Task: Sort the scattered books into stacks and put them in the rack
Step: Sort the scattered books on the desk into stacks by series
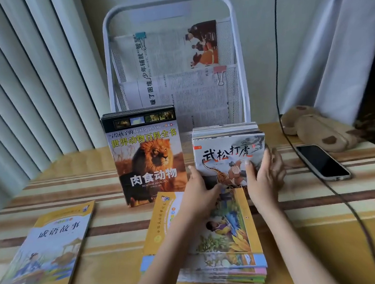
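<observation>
Grip: left hand and right hand clasp the tiger-cover stack by its side edges, upright on the worktop. Rack directly beyond, far centre; both hands equally near. Lion-cover stack just left; loose yellow book near left.

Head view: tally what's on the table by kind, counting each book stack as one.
Book stacks: 3 (lion-cover stack, tiger-cover stack held by both hands, yellow-cover stack)
Loose yellow book: 1
Wire rack: 1
Phone: 1
Plush toy: 1
Total: 7
</observation>
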